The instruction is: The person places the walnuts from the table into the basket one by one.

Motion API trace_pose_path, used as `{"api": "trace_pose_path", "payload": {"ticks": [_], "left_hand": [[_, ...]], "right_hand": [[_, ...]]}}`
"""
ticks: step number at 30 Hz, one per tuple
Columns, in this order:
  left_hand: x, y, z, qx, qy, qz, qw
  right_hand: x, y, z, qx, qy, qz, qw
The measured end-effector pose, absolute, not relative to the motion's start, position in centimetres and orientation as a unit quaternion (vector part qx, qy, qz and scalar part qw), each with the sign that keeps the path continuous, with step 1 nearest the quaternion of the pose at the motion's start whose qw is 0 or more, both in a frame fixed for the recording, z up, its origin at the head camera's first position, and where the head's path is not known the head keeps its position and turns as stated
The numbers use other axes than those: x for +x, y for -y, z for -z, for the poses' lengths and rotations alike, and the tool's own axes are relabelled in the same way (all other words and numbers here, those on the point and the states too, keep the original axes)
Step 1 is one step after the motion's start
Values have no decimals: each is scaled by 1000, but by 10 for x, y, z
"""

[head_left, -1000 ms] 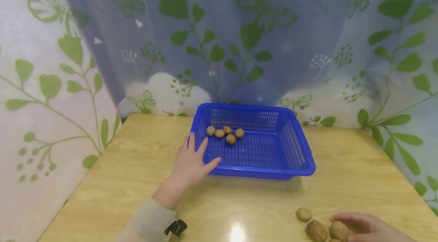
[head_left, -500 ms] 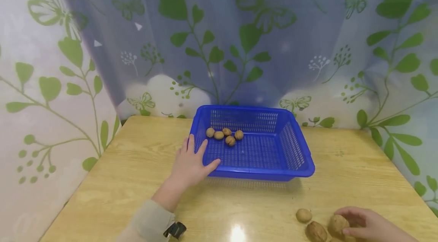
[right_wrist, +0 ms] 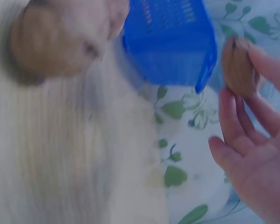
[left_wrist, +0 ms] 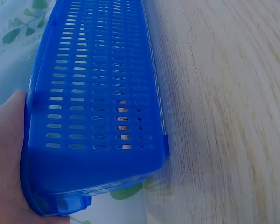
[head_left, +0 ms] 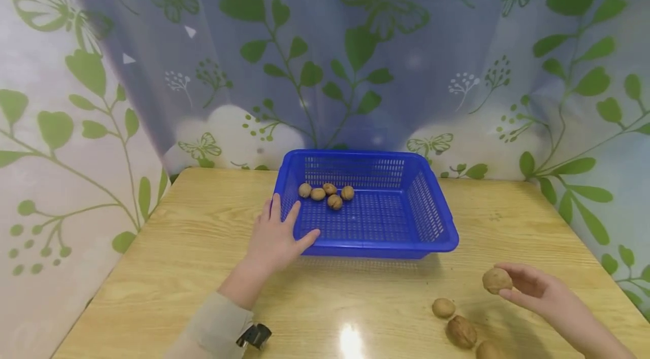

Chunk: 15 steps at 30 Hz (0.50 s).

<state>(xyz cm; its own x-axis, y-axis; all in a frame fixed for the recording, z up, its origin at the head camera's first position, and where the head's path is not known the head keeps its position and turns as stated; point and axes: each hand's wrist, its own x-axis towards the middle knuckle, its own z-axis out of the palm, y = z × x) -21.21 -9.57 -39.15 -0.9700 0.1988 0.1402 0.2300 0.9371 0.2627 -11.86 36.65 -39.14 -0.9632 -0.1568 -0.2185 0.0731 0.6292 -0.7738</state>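
Note:
A blue plastic basket [head_left: 431, 218] stands on the wooden table [head_left: 203, 257] and holds several walnuts [head_left: 327, 194] at its back left. My left hand [head_left: 276, 235] rests on the basket's near left corner, fingers spread over the rim. The left wrist view shows the basket's perforated wall [left_wrist: 98, 102] against my palm [left_wrist: 4, 158]. My right hand [head_left: 528, 285] is raised above the table at the right and pinches one walnut [head_left: 496, 280] in its fingertips; the right wrist view shows this walnut [right_wrist: 238, 67] too. Three loose walnuts [head_left: 459, 329] lie on the table below it.
A leaf-printed curtain [head_left: 355, 54] hangs behind the table and along the left. A small black clip [head_left: 254, 335] sits at my left cuff. The table edge runs close at the right.
My right hand closed on a walnut from the group near the front edge and lifted it off the table. The left hand stayed on the basket.

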Motion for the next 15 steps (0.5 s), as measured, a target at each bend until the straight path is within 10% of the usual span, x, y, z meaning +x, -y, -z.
{"api": "trace_pose_path", "payload": {"ticks": [15], "left_hand": [[-214,97,393,-113,982,140,61]], "right_hand": [[-132,-349,349,-14,-918,392,56]]}}
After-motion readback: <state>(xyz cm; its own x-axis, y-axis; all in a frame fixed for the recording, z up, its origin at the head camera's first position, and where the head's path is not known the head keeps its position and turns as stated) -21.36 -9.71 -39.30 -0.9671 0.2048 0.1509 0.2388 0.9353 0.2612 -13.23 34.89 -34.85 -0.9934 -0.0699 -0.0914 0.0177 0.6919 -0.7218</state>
